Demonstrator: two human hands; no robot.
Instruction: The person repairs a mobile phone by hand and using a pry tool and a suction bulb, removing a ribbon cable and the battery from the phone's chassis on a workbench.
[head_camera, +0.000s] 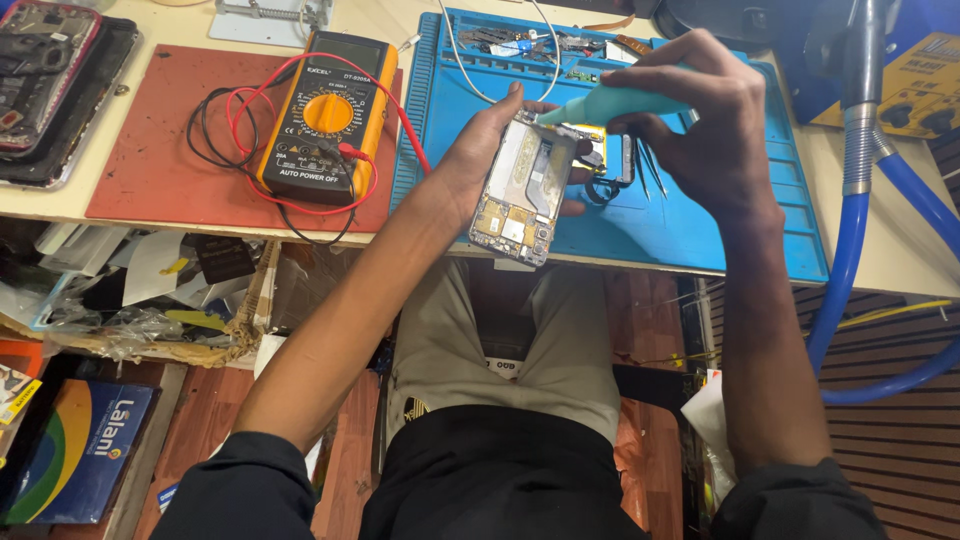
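The left hand (490, 150) holds an opened phone (520, 195) in the middle of the frame. Its back is already off and the boards show. The right hand (700, 120) grips a teal tool (610, 103), tip touching the phone's top. Parts lie on the blue mat (700, 230); a meter (325, 115) sits upper left.
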